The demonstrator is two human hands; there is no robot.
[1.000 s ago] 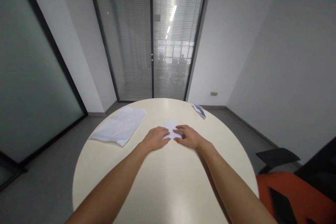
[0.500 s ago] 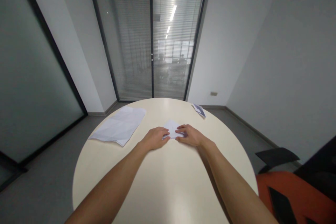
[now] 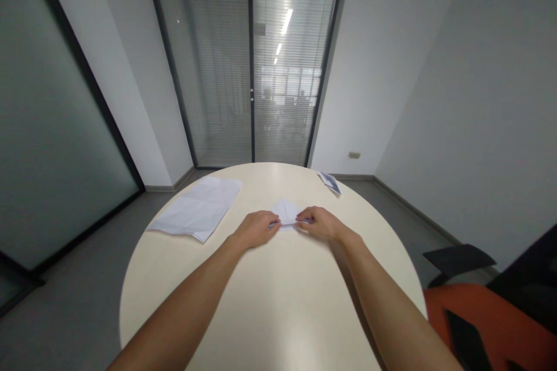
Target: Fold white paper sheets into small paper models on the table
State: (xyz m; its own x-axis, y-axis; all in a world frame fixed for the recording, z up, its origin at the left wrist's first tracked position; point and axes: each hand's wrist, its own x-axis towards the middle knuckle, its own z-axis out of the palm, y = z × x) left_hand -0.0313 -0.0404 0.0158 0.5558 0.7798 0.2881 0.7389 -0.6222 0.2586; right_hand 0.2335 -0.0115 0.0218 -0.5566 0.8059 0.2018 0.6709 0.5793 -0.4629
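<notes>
A small piece of folded white paper [image 3: 286, 210] lies on the round table, its peak toward the far side and creases running across it. My left hand [image 3: 259, 228] pinches its left end between thumb and fingers. At the right end, my right hand [image 3: 319, 223] pinches the paper the same way. Between the hands, the near edge is bent up slightly in a narrow strip. The fingers cover both ends of the paper.
A large creased white sheet [image 3: 198, 207] lies on the table's left side. A folded grey-and-white paper piece [image 3: 329, 183] rests at the far right edge of the cream table [image 3: 261, 313]. An orange chair [image 3: 500, 324] with black armrests stands at the right.
The fingers have closed from resting flat on the paper to pinching its ends. Its near edge now lifts into a strip, and my right hand has shifted slightly right.
</notes>
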